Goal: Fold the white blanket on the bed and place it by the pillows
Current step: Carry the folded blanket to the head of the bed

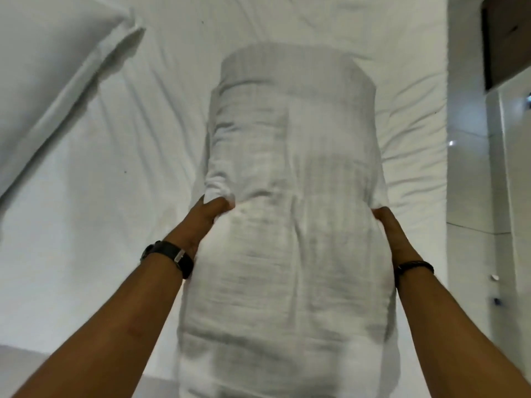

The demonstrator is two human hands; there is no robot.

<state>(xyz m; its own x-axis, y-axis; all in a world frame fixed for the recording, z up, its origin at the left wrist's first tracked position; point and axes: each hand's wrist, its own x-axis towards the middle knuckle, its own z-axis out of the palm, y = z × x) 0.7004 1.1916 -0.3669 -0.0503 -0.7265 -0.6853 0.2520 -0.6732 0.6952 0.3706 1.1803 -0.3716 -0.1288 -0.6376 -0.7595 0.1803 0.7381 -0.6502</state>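
1. Both of your hands grip the white blanket (290, 225) at its side edges, about halfway up the frame.
2. Your left hand (205, 216) sits at centre-left, its fingers curled into a bunched fold of the blanket's left edge, so it is clamped on the cloth.
3. Your right hand (392, 234) sits at centre-right, flat along the blanket's right edge with the thumb hooked over the fabric; the fingers go behind the cloth, where you cannot see them.
4. You wear a dark watch (169, 255) on the left wrist and a thin dark band (415, 267) on the right wrist.
5. That blanket is folded into a long, thick strip running from the bottom centre of the frame up to the upper centre, where its far end is a rounded fold.
6. Its far part lies on the bed (115, 168), which is covered by a wrinkled white sheet; the near part bulges between your forearms, and the picture is too blurred to tell whether that part is raised off the sheet.
7. A white pillow (43, 81) lies in the upper left of the frame, well apart from the blanket.
8. Along the right edge of the frame, past the bed's side, you can see a pale glossy tiled floor (471, 168) and a dark wooden panel (505, 38) in the upper right corner.
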